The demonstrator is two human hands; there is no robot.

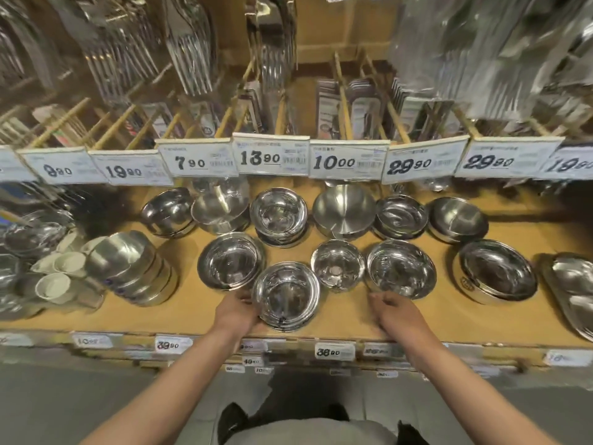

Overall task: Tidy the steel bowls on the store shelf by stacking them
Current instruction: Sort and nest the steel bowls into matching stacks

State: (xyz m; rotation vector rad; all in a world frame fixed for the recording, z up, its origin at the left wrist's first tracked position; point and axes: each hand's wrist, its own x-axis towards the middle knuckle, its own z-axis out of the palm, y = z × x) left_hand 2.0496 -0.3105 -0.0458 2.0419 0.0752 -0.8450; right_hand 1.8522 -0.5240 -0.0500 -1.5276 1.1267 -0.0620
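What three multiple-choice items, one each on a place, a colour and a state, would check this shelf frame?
1. Where does the round steel bowl at the left hand stand?
A. at the front edge of the wooden shelf
B. at the back, under the price tags
C. on the floor

2. What colour are the small round cups left of the steel bowls?
A. red
B. white
C. black

3. What is the right hand doing?
A. lifting a bowl
B. holding a price tag
C. holding nothing

Answers: 1 A, the round steel bowl sits nearest the wooden shelf front edge; 2 B, the small round cups are white; 3 C, the right hand lies apart from every bowl, fingers loosely curled.
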